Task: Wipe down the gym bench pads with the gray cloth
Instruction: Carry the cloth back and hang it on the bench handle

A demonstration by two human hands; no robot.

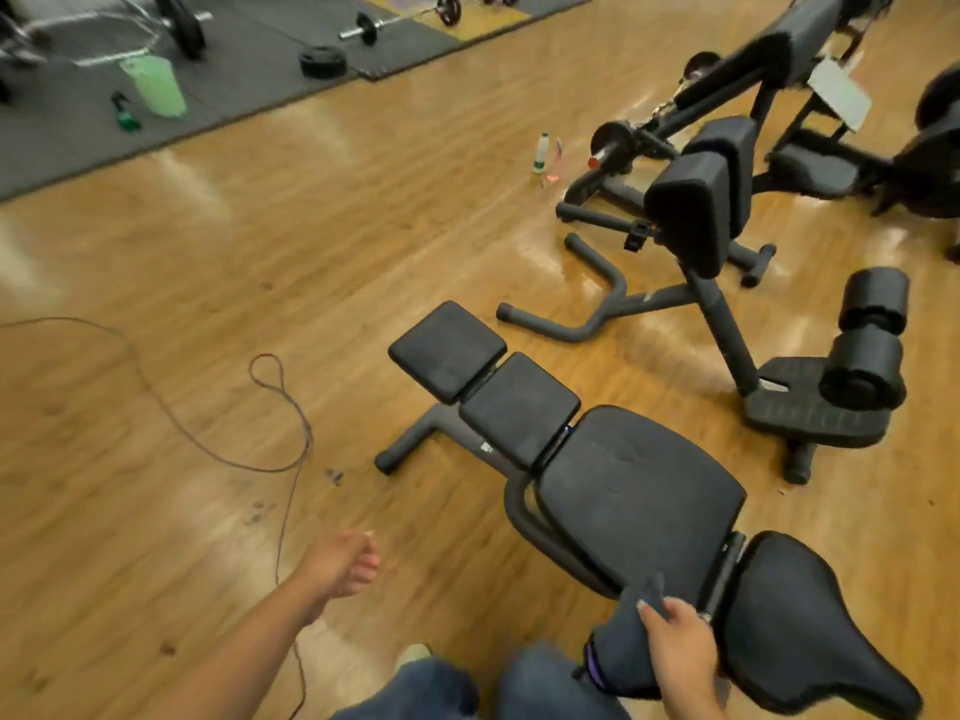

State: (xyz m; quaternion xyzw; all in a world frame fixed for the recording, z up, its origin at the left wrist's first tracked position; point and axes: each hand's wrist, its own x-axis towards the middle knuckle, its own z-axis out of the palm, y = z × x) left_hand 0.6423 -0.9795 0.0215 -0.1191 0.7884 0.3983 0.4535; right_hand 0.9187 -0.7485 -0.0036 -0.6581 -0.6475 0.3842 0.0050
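Bare arms with no sleeves, a shiny ring (on the right hand [680, 649]) — blue denim jeans [441, 691], one pale shoe [414, 654].

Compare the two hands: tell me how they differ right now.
The right hand grips the gray cloth at the bench pad; the left hand holds nothing. The right hand sits at the bench; the left hand hangs over the wood floor, fingers loosely curled. Both are bare.

Single head view, looking steeply down and forward; bench [639, 491] near, wooden floor [260, 252] beyond.
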